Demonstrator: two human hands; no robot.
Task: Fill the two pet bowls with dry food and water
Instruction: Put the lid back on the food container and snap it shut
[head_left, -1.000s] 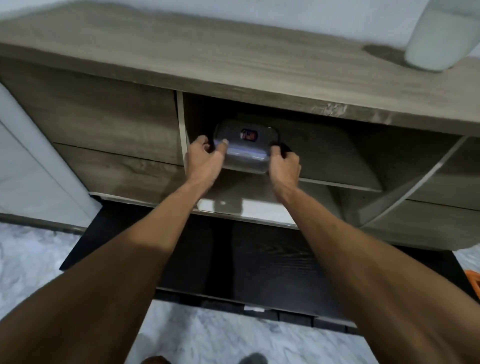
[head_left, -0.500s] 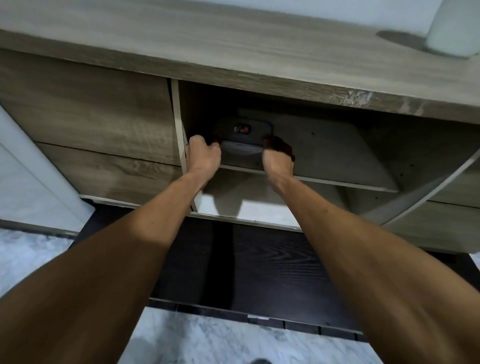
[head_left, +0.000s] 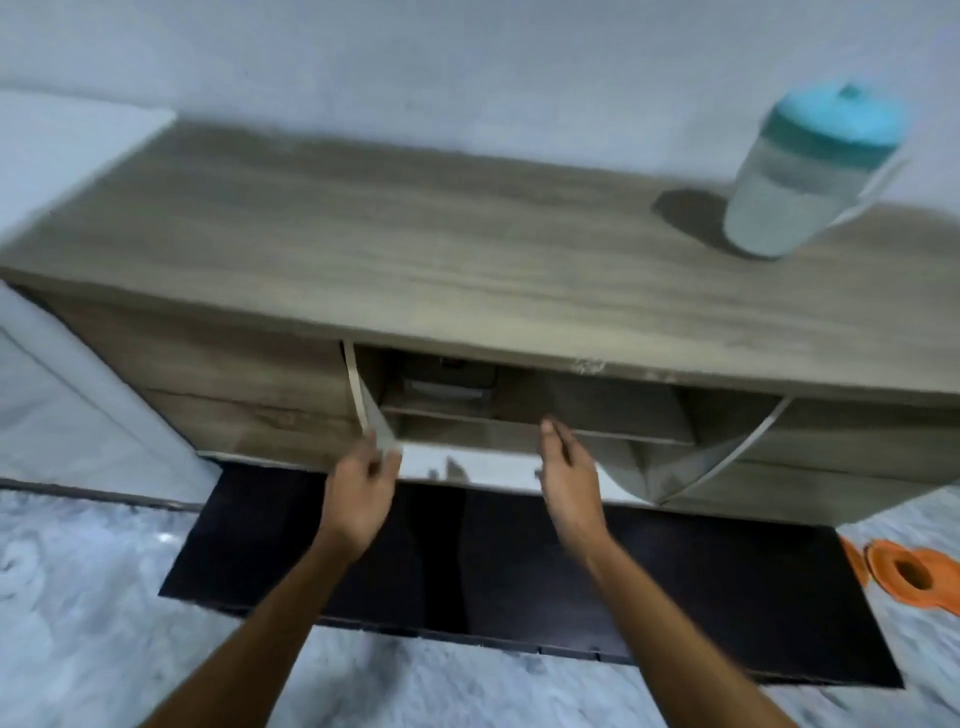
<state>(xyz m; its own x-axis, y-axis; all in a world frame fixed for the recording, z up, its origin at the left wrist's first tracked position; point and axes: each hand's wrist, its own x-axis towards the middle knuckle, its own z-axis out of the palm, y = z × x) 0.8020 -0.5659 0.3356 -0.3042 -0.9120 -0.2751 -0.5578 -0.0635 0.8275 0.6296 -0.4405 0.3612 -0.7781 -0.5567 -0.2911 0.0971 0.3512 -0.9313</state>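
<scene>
Two bare hands hang empty before the open cabinet compartment, each grip loosely apart: the left hand by the divider, the right hand near the shelf's front edge. One lidded container sits back on the shelf. One teal-lidded jug stands on the tabletop. One orange item lies on the floor; blur hides its form.

- We see our two bare forearms, without sleeves, without a watch and without a bracelet on the wrists.
- Our bare left hand has no glove and no ring that we can see.
- Our bare right hand is also uncovered; the fingers are blurred, so small details are not clear.
</scene>
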